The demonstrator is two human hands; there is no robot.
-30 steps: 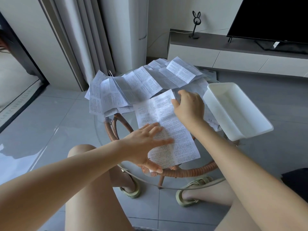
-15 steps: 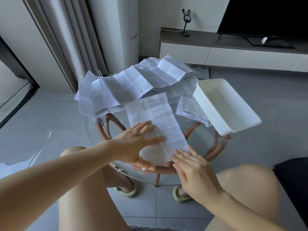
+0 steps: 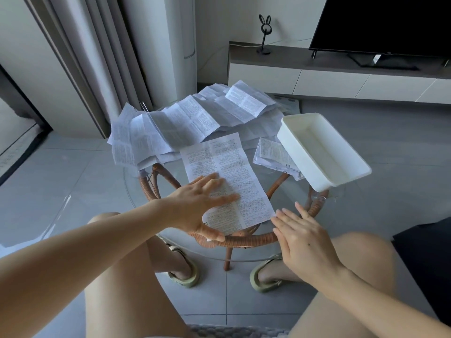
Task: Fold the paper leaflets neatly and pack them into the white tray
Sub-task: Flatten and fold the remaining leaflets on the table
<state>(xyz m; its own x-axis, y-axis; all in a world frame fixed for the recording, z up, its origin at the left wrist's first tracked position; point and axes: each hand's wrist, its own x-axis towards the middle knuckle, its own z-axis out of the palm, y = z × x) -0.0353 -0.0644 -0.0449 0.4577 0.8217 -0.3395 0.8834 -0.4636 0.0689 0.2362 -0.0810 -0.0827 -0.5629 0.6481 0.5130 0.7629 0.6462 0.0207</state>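
A printed leaflet (image 3: 231,172) lies flat and lengthwise on the round glass table (image 3: 256,259). Its far end touches the heap of unfolded leaflets (image 3: 195,123) that covers the far half of the glass and hangs over the left rim. Its near end sits above the rattan base (image 3: 244,239), close to the near rim. The left hand (image 3: 195,206) presses down on the near-left part of this leaflet, palm flat and fingers spread straight, with the thumb lying along the sheet's near edge. The right hand (image 3: 302,237) is flat too, fingers straight and together and holding nothing. Its fingertips are right at the sheet's near-right corner, though whether they touch it cannot be told. Bare glass lies to the right of the leaflet, between it and the white tray (image 3: 300,162). A narrower strip is free on the left, in front of the heap. The tray stands at the right side and juts out past the table's rim. Its left wall rests over a small bundle of folded leaflets (image 3: 271,154), near the flat sheet's right edge but apart from it.
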